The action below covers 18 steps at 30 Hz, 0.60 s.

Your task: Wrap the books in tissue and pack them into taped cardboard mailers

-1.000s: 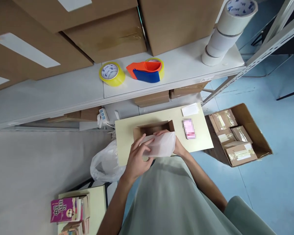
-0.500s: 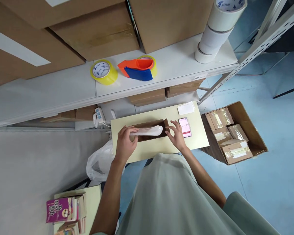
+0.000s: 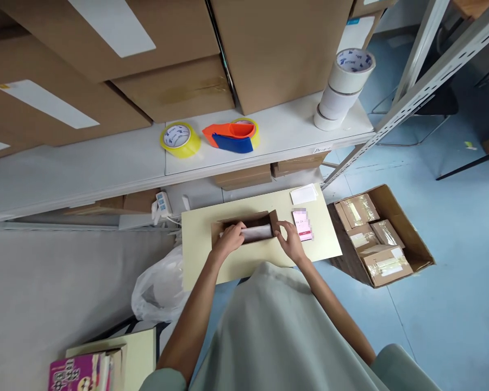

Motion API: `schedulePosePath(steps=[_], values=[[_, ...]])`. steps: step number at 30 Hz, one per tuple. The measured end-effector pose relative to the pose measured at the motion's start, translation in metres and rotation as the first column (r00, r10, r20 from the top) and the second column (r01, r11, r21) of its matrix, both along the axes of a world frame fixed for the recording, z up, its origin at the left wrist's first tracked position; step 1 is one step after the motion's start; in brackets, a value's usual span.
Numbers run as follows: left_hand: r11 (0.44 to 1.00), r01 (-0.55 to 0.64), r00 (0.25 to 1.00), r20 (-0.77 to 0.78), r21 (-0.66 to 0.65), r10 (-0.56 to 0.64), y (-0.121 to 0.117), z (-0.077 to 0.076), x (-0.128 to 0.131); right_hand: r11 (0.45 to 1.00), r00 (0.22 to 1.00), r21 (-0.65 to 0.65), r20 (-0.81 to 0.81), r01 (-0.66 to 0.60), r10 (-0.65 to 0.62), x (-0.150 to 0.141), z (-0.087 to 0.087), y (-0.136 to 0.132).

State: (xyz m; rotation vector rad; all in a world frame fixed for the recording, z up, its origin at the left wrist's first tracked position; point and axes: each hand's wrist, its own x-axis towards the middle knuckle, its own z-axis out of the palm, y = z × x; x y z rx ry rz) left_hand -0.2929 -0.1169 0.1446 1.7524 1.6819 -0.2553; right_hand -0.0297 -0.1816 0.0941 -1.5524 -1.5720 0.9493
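An opened cardboard box (image 3: 274,221) lies on the small cream table, flaps raised. Inside it rests a long white wrapped packet (image 3: 257,233), now low between the box walls. My left hand (image 3: 228,239) is closed around the packet's left end, its fingertips reaching into the box. At the opposite end my right hand (image 3: 290,242) pinches the box's right flap between thumb and fingers. A phone (image 3: 302,225) with a lit pink screen lies just right of that hand, and white paper slips (image 3: 303,194) are behind it.
On the shelf (image 3: 134,157) ahead are a yellow tape roll (image 3: 181,140), an orange and blue tape dispenser (image 3: 232,137) and stacked white rolls (image 3: 342,89). A large carton (image 3: 415,233) with taped parcels stands on the floor at right. A plastic bag (image 3: 158,288) hangs at left.
The white packet has gone down into the box, with my left hand lowering and moving right along with it. My right hand stays by the box's right end.
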Motion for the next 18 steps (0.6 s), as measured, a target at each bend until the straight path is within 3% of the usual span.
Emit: schedulePosePath(steps=[7,11,13,15,17,18], values=[[0.999,-0.016,0.989,0.147,0.036,0.011,-0.005,-0.014,-0.002,1.000,1.000,-0.028,0.009,0.015,-0.015,-0.001,0.005,-0.003],[0.966,-0.133,0.969,0.234,0.224,0.080,-0.036,-0.010,-0.019,0.997,0.999,-0.072,-0.024,0.026,-0.028,-0.005,0.011,-0.005],[0.883,-0.250,0.954,0.254,0.398,0.156,-0.058,-0.011,-0.032,0.995,0.996,-0.085,-0.065,0.055,-0.060,-0.007,0.015,-0.006],[0.760,-0.371,0.927,0.266,0.533,0.265,-0.078,-0.016,-0.045,0.991,0.991,-0.100,-0.093,0.091,-0.101,-0.009,0.018,-0.006],[0.664,-0.474,0.880,0.296,0.578,0.371,-0.092,-0.023,-0.054,0.987,0.988,-0.108,-0.090,0.117,-0.127,-0.011,0.021,-0.006],[0.642,-0.513,0.858,0.316,0.570,0.405,-0.098,-0.027,-0.057,0.986,0.988,-0.105,-0.078,0.126,-0.135,-0.013,0.022,-0.006]])
